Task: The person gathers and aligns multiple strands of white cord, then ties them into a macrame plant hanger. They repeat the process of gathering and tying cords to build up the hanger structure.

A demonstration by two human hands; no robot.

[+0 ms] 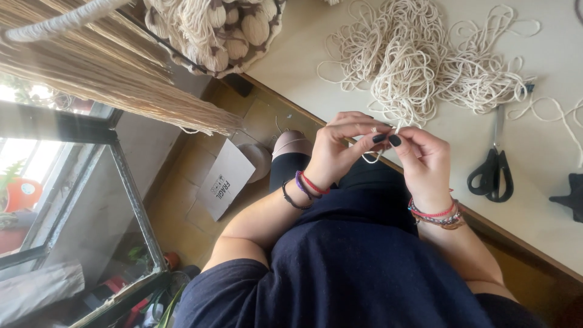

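In the head view both hands meet at the near edge of the bench: the left hand and the right hand are each closed in a fingertip pinch on a short loop of cream cord. It looks light, soft and limp, best gripped close to the working spot. A tangled cord pile lies farther back, with black scissors to the right.

A thin cream cord loops down, pinched between both hands' fingertips.
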